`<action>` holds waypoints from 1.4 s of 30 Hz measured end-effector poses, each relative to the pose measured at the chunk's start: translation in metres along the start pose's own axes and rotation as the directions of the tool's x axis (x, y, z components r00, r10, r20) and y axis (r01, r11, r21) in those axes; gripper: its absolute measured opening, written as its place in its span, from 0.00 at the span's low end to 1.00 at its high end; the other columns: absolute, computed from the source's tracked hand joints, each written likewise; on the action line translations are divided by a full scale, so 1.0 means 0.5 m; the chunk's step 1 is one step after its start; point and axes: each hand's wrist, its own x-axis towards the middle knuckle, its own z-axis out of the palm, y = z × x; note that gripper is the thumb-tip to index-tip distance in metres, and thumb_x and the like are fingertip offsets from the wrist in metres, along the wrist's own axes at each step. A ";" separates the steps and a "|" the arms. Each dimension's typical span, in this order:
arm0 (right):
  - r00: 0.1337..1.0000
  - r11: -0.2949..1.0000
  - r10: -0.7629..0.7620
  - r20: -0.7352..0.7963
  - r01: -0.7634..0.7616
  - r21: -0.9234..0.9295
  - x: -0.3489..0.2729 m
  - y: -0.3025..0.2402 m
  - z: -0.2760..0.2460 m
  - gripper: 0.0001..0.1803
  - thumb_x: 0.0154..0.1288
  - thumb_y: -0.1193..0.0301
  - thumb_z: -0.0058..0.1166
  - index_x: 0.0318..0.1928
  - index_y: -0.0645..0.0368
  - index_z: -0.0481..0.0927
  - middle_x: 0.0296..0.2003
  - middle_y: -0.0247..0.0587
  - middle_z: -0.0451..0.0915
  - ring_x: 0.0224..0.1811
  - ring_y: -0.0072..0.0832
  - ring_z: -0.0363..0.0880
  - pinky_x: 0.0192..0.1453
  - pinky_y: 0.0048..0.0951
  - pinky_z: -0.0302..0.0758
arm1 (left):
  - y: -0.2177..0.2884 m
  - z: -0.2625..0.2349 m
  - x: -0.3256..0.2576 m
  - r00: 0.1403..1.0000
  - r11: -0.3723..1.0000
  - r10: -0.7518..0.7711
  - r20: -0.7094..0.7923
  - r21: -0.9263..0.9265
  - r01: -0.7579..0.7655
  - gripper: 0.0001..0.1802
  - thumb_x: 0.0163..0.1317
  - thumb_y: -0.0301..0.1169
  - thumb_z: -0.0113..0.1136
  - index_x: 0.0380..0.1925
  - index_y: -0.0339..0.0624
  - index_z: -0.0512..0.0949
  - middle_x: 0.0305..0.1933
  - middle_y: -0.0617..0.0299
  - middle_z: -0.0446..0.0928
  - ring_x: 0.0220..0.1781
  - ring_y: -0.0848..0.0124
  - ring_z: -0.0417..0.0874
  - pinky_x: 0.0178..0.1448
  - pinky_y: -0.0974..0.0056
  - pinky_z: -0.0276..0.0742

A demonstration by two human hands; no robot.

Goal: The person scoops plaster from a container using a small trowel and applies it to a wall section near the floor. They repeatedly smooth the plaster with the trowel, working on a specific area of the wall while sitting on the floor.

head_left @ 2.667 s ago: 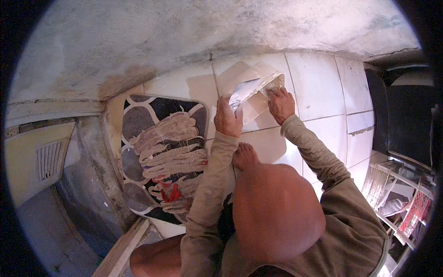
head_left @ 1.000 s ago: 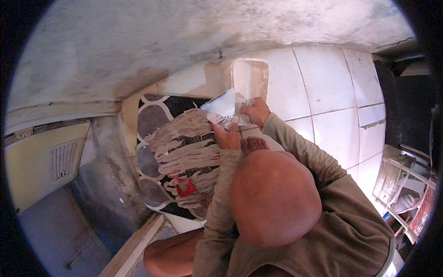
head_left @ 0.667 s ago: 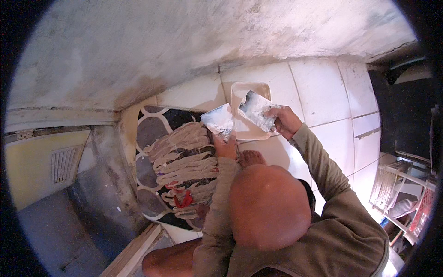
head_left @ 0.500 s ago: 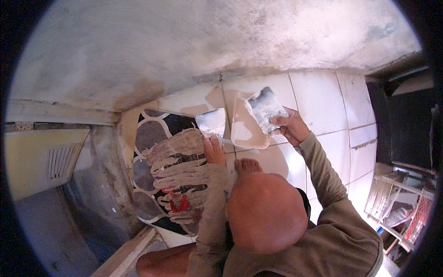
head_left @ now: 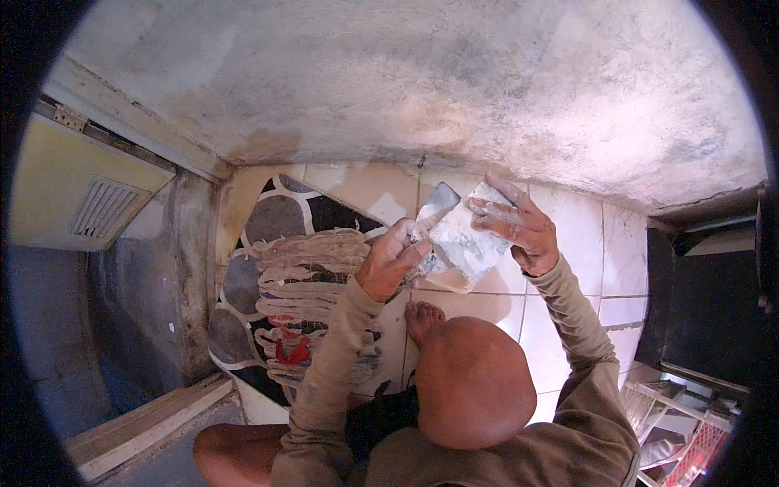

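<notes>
Both hands hold flat rectangular scraper plates, brought together over the floor near the wall. My left hand (head_left: 388, 261) pinches a shiny metal scraper plate (head_left: 439, 203) by its near edge, and the plate is partly covered by the other one. My right hand (head_left: 519, 227) grips a second scraper plate (head_left: 477, 247), its face smeared with white paste, fingers spread across its upper side. White residue coats the right fingers. Beneath the plates, a shallow pale tray (head_left: 456, 286) shows only its near edge.
A stained, patchy wall (head_left: 487, 97) rises just beyond the hands. On the left, a grey strip rug (head_left: 312, 280) lies over a black patterned mat (head_left: 235, 280). My bare foot (head_left: 423, 319) rests on white tiles (head_left: 560, 235). A wire rack (head_left: 690, 430) stands at the lower right.
The plates were apart and now meet, overlapping above the tray. My left hand has lifted up and right from beside the rug. My right hand has turned over its plate.
</notes>
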 end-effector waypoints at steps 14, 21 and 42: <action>0.635 0.704 0.708 -0.309 -0.603 0.374 -0.117 0.039 0.005 0.20 0.58 0.77 0.53 0.52 0.66 0.71 0.39 0.42 0.79 0.40 0.24 0.77 0.47 0.26 0.73 | -0.034 -0.022 0.004 0.952 0.873 0.266 -0.151 0.457 -0.171 0.17 0.65 0.34 0.48 0.49 0.35 0.66 0.34 0.58 0.71 0.29 0.74 0.71 0.34 0.67 0.70; 0.364 -0.040 0.873 0.324 -0.610 0.792 -0.105 -0.056 0.053 0.24 0.50 0.78 0.56 0.50 0.70 0.71 0.37 0.43 0.80 0.35 0.26 0.81 0.43 0.24 0.78 | -0.041 -0.015 0.012 0.892 0.163 0.430 0.139 0.960 -0.228 0.23 0.56 0.24 0.53 0.54 0.48 0.71 0.37 0.56 0.69 0.38 0.58 0.75 0.42 0.60 0.73; 0.314 0.230 0.932 -0.178 -0.134 0.964 -0.148 -0.050 0.034 0.25 0.58 0.74 0.51 0.57 0.65 0.63 0.43 0.43 0.77 0.38 0.31 0.80 0.35 0.31 0.82 | -0.412 0.043 0.088 0.932 0.967 -0.204 -0.299 0.089 0.240 0.23 0.64 0.43 0.50 0.54 0.40 0.70 0.45 0.56 0.76 0.40 0.64 0.78 0.45 0.61 0.73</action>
